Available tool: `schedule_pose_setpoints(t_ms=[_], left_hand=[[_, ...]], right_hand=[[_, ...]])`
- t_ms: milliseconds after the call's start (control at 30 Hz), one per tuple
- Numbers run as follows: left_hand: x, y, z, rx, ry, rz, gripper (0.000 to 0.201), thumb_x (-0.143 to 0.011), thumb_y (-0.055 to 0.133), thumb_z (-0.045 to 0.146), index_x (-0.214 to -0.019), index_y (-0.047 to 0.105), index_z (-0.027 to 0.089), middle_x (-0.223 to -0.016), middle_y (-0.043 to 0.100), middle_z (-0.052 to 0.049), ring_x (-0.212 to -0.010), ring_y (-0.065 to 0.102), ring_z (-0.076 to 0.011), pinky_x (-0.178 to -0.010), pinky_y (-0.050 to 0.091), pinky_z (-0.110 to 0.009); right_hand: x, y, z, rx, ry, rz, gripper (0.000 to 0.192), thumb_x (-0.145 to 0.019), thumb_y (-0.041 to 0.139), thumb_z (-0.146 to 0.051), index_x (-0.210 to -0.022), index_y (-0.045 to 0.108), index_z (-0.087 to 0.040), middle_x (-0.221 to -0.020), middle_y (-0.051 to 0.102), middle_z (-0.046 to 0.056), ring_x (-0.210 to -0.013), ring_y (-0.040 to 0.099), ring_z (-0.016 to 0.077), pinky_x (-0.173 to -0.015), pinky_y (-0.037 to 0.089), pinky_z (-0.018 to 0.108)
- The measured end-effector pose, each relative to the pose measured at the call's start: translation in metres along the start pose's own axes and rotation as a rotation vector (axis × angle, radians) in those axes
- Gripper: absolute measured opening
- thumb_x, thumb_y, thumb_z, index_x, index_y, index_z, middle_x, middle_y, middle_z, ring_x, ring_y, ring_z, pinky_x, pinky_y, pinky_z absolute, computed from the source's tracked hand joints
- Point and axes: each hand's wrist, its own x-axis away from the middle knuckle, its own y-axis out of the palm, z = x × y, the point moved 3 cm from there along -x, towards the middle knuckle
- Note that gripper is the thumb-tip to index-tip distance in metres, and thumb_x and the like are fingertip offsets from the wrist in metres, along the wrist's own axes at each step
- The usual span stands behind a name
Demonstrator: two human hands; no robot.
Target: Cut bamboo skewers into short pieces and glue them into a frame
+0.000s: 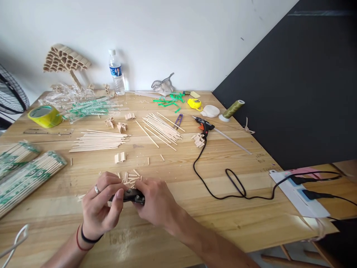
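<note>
Green-and-white wrapped stick bundles [33, 184] lie at the bench's [178, 171] left, apparently unused; beside them, loose long sticks [97, 143] are uncut. Near centre, the left hand's [102, 204] fingers grip a dark tool [129, 195]; short pieces [130, 179] lie just beyond. The right hand's [156, 203] fingers clasp its other end. Farther right, more long sticks [161, 128] are whole: seemingly, much is left.

Hand tool [130, 195] between left hand [102, 204] and right hand [156, 201], over table [139, 247]. Stick pieces [130, 178] on it, just beyond both hands. Loose sticks [99, 142] farther beyond the left hand; bottle [116, 76] behind these. Packaged sticks [33, 183] left of the left hand. Glue gun [205, 125] beyond and right of the right hand; power strip [312, 208] farther right.
</note>
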Motion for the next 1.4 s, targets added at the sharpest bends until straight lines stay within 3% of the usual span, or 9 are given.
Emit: schedule_pose_setpoints(t_ms=[300, 667, 1000, 1100, 1167, 1267, 1400], left_hand=[[0.003, -0.005, 0.004, -0.027, 0.062, 0.049, 0.016, -0.089, 0.061, 0.007, -0.087, 0.070, 0.020, -0.069, 0.062, -0.004, -0.058, 0.057, -0.0174, -0.054, 0.049, -0.032], [-0.001, 0.001, -0.002, -0.090, 0.028, 0.066, 0.016, -0.090, 0.065, 0.006, -0.086, 0.069, 0.020, -0.073, 0.064, -0.004, -0.064, 0.059, -0.0162, -0.058, 0.049, -0.029], [-0.002, 0.009, -0.019, -0.047, -0.136, -0.065, 0.015, -0.100, 0.057, 0.014, -0.092, 0.069, 0.018, -0.084, 0.068, -0.005, -0.076, 0.064, -0.0161, -0.067, 0.049, -0.026], [-0.001, 0.003, -0.030, 0.040, -0.257, -0.009, 0.028, -0.107, 0.045, 0.023, -0.101, 0.071, 0.017, -0.094, 0.070, -0.007, -0.087, 0.066, -0.0191, -0.076, 0.051, -0.030], [0.001, -0.003, -0.040, 0.092, -0.369, 0.090, 0.028, -0.108, 0.047, 0.027, -0.101, 0.072, 0.018, -0.096, 0.071, -0.006, -0.088, 0.065, -0.0186, -0.077, 0.051, -0.029], [0.003, -0.009, -0.052, 0.161, -0.507, 0.167, 0.011, -0.100, 0.063, 0.026, -0.101, 0.073, 0.020, -0.097, 0.070, -0.004, -0.088, 0.065, -0.0169, -0.078, 0.051, -0.025], [0.003, -0.001, -0.051, 0.200, -0.525, 0.033, 0.008, -0.099, 0.065, 0.023, -0.104, 0.070, 0.021, -0.098, 0.067, -0.003, -0.089, 0.064, -0.0156, -0.078, 0.052, -0.023]], right_hand=[[0.003, 0.004, -0.007, -0.034, -0.075, 0.012, 0.016, -0.081, 0.075, -0.027, -0.094, 0.069, -0.022, -0.086, 0.078, 0.004, -0.081, 0.074, 0.0254, -0.067, 0.046, 0.030], [0.000, 0.006, 0.001, 0.043, -0.002, 0.026, 0.009, -0.085, 0.068, -0.031, -0.089, 0.071, -0.024, -0.082, 0.080, 0.003, -0.078, 0.076, 0.0247, -0.061, 0.038, 0.031], [-0.008, 0.001, 0.017, 0.066, 0.052, 0.058, 0.008, -0.084, 0.068, -0.027, -0.090, 0.073, -0.023, -0.085, 0.080, 0.006, -0.077, 0.074, 0.0242, -0.062, 0.032, 0.032], [-0.009, -0.001, 0.023, 0.037, 0.084, 0.095, 0.008, -0.080, 0.072, -0.028, -0.088, 0.072, -0.023, -0.084, 0.080, 0.005, -0.075, 0.073, 0.0233, -0.061, 0.030, 0.031], [-0.009, -0.004, 0.027, 0.012, 0.106, 0.135, 0.009, -0.078, 0.074, -0.027, -0.085, 0.070, -0.023, -0.081, 0.080, 0.004, -0.072, 0.071, 0.0225, -0.060, 0.028, 0.031], [-0.008, -0.008, 0.034, -0.048, 0.126, 0.232, 0.007, -0.076, 0.072, -0.025, -0.078, 0.066, -0.023, -0.075, 0.077, 0.003, -0.066, 0.068, 0.0206, -0.060, 0.027, 0.030], [-0.006, -0.013, 0.038, -0.229, 0.098, 0.390, 0.011, -0.079, 0.067, -0.025, -0.073, 0.059, -0.022, -0.068, 0.072, 0.002, -0.060, 0.062, 0.0177, -0.059, 0.030, 0.028]])
